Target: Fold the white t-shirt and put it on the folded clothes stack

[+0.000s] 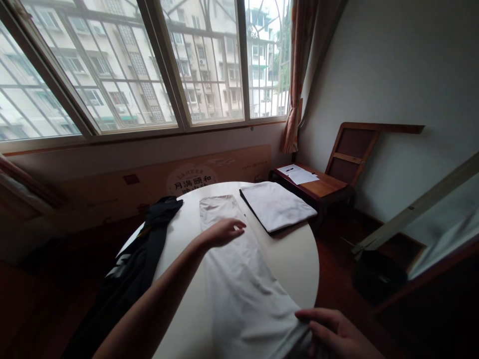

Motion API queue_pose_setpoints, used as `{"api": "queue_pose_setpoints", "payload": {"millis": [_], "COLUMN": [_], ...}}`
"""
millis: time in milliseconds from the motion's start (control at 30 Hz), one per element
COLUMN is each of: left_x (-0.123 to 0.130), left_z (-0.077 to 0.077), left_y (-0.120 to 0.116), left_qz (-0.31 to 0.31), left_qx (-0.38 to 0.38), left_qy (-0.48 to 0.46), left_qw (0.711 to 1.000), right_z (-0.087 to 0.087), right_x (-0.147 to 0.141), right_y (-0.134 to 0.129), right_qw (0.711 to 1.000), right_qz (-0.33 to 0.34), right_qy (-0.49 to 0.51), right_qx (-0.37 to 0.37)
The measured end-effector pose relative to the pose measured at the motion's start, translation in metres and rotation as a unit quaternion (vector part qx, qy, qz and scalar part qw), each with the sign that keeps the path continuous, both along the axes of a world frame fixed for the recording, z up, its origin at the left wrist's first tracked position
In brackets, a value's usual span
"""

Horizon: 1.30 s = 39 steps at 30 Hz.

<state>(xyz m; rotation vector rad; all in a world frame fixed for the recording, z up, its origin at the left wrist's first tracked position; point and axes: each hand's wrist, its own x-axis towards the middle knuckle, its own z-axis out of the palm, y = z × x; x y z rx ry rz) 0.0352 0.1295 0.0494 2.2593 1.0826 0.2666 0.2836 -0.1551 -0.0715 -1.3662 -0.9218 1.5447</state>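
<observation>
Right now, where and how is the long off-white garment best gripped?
Probably its far left corner, from the left: the off-white garment lies fairly flat and exposed there, beside bare round tabletop, while the folded white cloth crowds the far right corner.

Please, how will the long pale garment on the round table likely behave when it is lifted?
The pale garment will probably sag, because soft wrinkles run across it. It looks light for its size, since the cloth lies thin on the round table. Rolling seems unlikely, as it is spread flat.
</observation>
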Motion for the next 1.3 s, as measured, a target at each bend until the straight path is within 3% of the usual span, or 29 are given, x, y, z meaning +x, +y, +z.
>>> {"api": "queue_pose_setpoints", "payload": {"millis": [67, 133, 233, 333, 467, 567, 733, 933, 1133, 1300], "left_x": [0.004, 0.011, 0.023, 0.032, 0.030, 0.021, 0.027, 0.040, -0.013, -0.054], "left_z": [0.003, -0.001, -0.022, -0.058, -0.105, -0.124, -0.126, -0.122, -0.136, -0.148], "left_y": [-0.061, -0.121, -0.193, -0.232, -0.252, -0.266, -0.285, -0.280, -0.288, -0.302], "left_qz": [-0.090, -0.119, -0.111, -0.048, 0.045, 0.102, 0.122, 0.163, 0.217, 0.253], "left_qx": [0.027, 0.071, 0.116, 0.171, 0.253, 0.303, 0.324, 0.354, 0.344, 0.325], "left_qy": [0.064, 0.095, 0.109, 0.098, 0.082, 0.051, 0.006, 0.011, 0.044, 0.060], "left_qw": [0.994, 0.986, 0.981, 0.979, 0.963, 0.946, 0.938, 0.921, 0.912, 0.909], "right_z": [0.007, 0.016, 0.027, 0.029, 0.020, 0.011, 0.010, 0.015, 0.002, -0.012], "right_x": [0.001, 0.001, 0.001, 0.000, -0.003, -0.005, -0.010, -0.009, 0.005, 0.015], "right_y": [0.005, 0.009, 0.011, 0.007, 0.000, -0.004, -0.005, 0.005, 0.006, -0.001], "right_qw": [1.000, 0.997, 0.994, 0.992, 0.990, 0.985, 0.975, 0.949, 0.929, 0.911], "right_qz": [0.013, 0.026, 0.040, 0.052, 0.041, 0.012, -0.006, -0.013, -0.027, 0.036], "right_qy": [-0.006, -0.020, -0.027, -0.030, -0.052, -0.084, -0.126, -0.193, -0.251, -0.271], "right_qx": [0.026, 0.064, 0.098, 0.108, 0.128, 0.149, 0.181, 0.249, 0.272, 0.308]}}
